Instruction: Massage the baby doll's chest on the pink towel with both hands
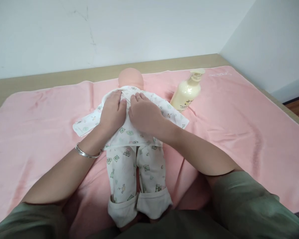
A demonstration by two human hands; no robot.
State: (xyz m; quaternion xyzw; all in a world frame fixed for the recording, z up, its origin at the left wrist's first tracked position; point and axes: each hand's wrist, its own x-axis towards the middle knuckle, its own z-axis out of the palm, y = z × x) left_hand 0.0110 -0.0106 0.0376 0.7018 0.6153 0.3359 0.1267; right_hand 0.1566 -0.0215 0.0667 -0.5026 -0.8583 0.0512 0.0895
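Note:
A baby doll (131,77) lies stretched out with its smooth, bald head away from me; which way its face points I cannot tell. It wears a white printed long-sleeved top (129,133) and matching trousers (149,167) with rolled-up cuffs. My left hand (114,111) rests flat on the left of the upper torso, a silver bangle (87,152) on that wrist. Against the other side of the torso lies my right hand (146,113), fingers extended toward the collar. Neither hand grips anything.
A pink sheet (239,132) with some creases covers most of the wooden surface (64,73). To the doll's right stands a cream pump bottle (188,90), close to the spread sleeve. White walls rise behind and on the right.

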